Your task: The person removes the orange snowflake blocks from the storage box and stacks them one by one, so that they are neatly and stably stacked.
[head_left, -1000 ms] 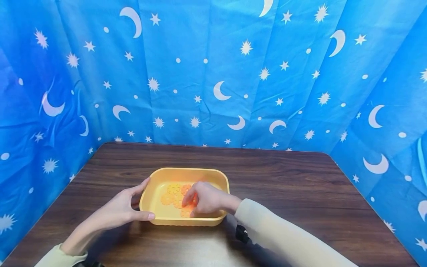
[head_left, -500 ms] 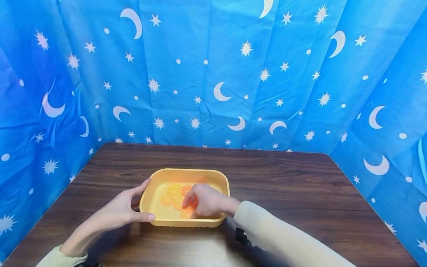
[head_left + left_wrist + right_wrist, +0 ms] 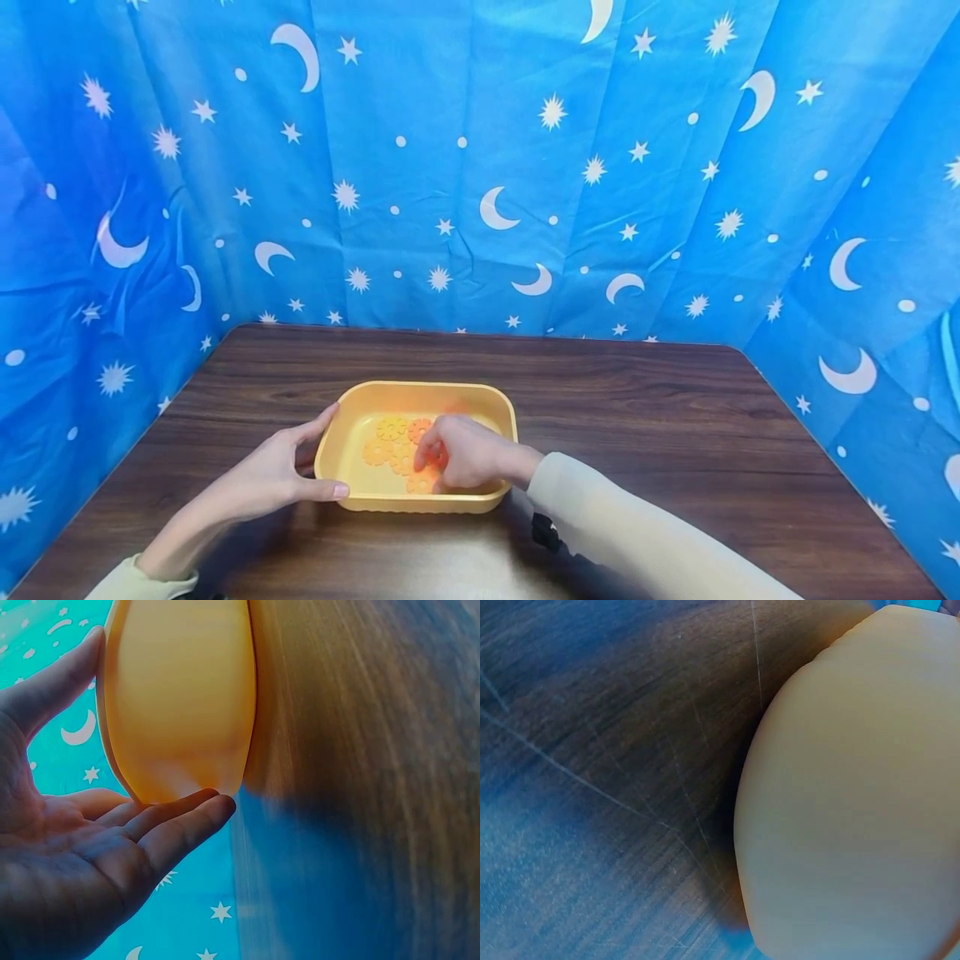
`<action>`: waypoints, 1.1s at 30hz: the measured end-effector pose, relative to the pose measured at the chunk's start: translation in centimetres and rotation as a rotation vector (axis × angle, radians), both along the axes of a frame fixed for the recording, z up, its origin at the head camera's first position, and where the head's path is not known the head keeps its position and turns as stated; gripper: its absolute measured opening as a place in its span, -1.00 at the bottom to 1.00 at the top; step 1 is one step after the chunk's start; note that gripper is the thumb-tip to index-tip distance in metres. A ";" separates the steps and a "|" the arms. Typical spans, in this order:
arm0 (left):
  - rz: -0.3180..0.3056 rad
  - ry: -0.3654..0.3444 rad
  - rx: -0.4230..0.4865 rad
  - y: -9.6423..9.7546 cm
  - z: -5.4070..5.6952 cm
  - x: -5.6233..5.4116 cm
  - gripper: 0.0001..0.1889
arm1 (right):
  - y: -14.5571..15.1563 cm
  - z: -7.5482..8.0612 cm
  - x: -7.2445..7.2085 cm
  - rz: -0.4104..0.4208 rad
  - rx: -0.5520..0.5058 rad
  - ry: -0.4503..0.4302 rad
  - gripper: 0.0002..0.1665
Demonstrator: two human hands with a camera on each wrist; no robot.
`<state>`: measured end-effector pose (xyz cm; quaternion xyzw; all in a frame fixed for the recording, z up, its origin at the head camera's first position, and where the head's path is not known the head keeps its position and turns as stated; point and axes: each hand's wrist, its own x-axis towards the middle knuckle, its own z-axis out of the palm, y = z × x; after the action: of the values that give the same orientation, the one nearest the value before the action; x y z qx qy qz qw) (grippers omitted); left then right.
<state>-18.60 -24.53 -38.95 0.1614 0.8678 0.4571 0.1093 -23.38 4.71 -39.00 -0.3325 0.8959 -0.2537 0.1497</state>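
Observation:
A yellow plastic box [image 3: 352, 487], rectangular with rounded corners, stands on the wooden table. On its floor lie several flat flower-shaped pieces [image 3: 391, 428] in yellow, light orange and red-orange. My left hand [image 3: 273, 467] holds the box's left end, thumb at the near corner and fingers at the far one. In the left wrist view the fingers [image 3: 180, 825] lie along the end wall. My right hand [image 3: 472, 450] reaches inside with bent fingers pointing down at the red-orange pieces. Its fingertips are partly hidden, so whether it pinches a piece cannot be seen.
The dark wood table [image 3: 637, 417] extends around the box on all sides. A blue cloth [image 3: 450, 167] with white moons and stars hangs behind it and at both sides. The box's outer wall [image 3: 847, 795] fills much of the right wrist view.
My right hand's fingers have shifted very slightly among the pieces. My left hand keeps its hold on the box, and the whole scene sits slightly lower in the head view.

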 end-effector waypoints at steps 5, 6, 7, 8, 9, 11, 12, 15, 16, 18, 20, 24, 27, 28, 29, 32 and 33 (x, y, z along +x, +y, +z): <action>0.003 0.002 0.004 0.0 -0.1 0.0 0.24 | -0.1 -0.2 0.0 0.008 0.014 0.008 -0.62; 0.004 0.003 0.003 0.0 -0.1 0.0 0.24 | -0.1 -0.2 0.0 0.010 0.016 0.008 -0.62; 0.004 0.005 0.002 0.0 -0.1 0.0 0.24 | -0.1 -0.2 0.1 0.011 0.018 0.008 -0.63; 0.005 0.007 0.001 0.0 -0.1 0.0 0.24 | -0.1 -0.2 0.1 0.010 0.016 0.006 -0.63; 0.006 0.009 -0.004 0.0 -0.1 0.0 0.24 | -0.1 -0.2 0.1 0.010 0.015 0.007 -0.63; 0.006 0.009 -0.006 0.0 -0.1 0.0 0.24 | 0.0 -0.1 0.1 0.006 0.014 0.010 -0.63; 0.007 0.009 -0.006 0.0 -0.1 0.0 0.24 | 0.0 -0.2 0.1 0.005 0.013 0.013 -0.63; 0.006 0.006 -0.003 0.1 -0.1 0.0 0.24 | 0.0 -0.2 0.0 0.012 0.007 0.032 -0.60; 0.003 0.005 0.002 0.1 -0.1 0.0 0.24 | 0.0 -0.2 0.0 0.016 0.002 0.035 -0.59; -0.001 0.005 0.005 0.0 -0.1 0.0 0.24 | 0.0 -0.2 0.0 0.023 -0.009 0.031 -0.55; -0.007 0.006 0.009 0.0 -0.1 0.0 0.24 | 0.0 -0.2 0.1 0.025 -0.020 0.018 -0.53; -0.010 0.001 0.031 -0.1 -0.2 0.0 0.24 | 0.1 0.0 0.1 0.022 -0.023 -0.012 -0.52; -0.011 0.000 0.043 -0.1 -0.3 0.0 0.24 | 0.2 0.2 0.0 0.035 -0.022 -0.017 -0.52; -0.012 0.000 0.043 -0.1 -0.3 -0.1 0.24 | 0.3 0.3 0.0 0.041 -0.020 -0.017 -0.52; -0.013 0.000 0.046 -0.1 -0.3 -0.1 0.24 | 0.3 0.3 -0.1 0.046 -0.019 -0.017 -0.52; -0.014 0.002 0.043 -0.1 -0.3 -0.1 0.24 | 0.4 0.4 -0.1 0.045 -0.014 -0.032 -0.54; -0.014 0.003 0.041 -0.1 -0.3 -0.1 0.24 | 0.4 0.4 -0.1 0.043 -0.012 -0.035 -0.54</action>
<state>-18.67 -24.65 -39.20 0.1704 0.8573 0.4737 0.1078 -23.44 5.11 -38.63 -0.3479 0.8844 -0.2614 0.1685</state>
